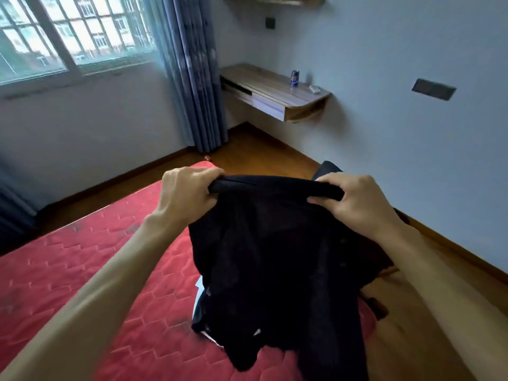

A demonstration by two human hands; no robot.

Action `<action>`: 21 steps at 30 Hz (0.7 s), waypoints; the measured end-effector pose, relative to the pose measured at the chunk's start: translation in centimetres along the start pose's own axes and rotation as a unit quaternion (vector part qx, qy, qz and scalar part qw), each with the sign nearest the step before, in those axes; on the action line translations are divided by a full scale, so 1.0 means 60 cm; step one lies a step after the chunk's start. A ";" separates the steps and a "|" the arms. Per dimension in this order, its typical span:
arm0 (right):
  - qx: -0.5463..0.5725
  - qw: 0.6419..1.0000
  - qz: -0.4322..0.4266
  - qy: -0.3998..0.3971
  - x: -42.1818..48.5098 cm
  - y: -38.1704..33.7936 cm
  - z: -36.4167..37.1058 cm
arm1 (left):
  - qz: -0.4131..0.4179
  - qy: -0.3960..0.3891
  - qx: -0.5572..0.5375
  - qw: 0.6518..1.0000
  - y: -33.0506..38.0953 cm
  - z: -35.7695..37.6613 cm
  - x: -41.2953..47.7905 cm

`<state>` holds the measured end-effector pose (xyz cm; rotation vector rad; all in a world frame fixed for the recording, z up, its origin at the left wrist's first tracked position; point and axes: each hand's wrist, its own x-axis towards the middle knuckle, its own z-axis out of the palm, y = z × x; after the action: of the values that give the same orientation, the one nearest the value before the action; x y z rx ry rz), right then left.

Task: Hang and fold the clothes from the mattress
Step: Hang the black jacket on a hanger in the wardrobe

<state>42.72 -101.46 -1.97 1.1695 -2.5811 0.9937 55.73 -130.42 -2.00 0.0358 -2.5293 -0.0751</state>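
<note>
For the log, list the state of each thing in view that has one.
black garment: held up by its top edge, hanging over the mattress.
left hand: grips the garment's top edge.
right hand: grips the same edge.
curtain: gathered beside the window.
can: upright on the desk.

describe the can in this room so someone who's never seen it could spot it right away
Start at the blue-grey curtain beside the window. Right of it a wooden desk juts from the pale wall, and the can stands upright on its top. It is the only blue, tall thing there; the small white object beside it lies flat.
</note>
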 end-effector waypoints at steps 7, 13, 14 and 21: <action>-0.082 0.990 0.110 -0.038 0.013 0.043 0.027 | -0.104 0.148 0.018 0.983 -0.029 -0.129 0.010; -0.066 0.964 0.248 -0.065 -0.012 0.141 0.046 | -0.196 0.195 -0.026 0.961 -0.075 -0.203 -0.010; -0.059 0.969 0.225 -0.081 -0.007 0.132 0.055 | -0.193 0.193 -0.025 0.962 -0.068 -0.212 -0.006; 0.075 0.944 0.042 -0.318 0.028 -0.055 0.155 | -0.248 0.156 -0.061 0.954 0.015 -0.216 0.040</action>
<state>45.20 -109.85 -6.86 1.6613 -3.1028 0.9629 61.17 -130.23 10.04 0.5867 -2.1407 -0.3930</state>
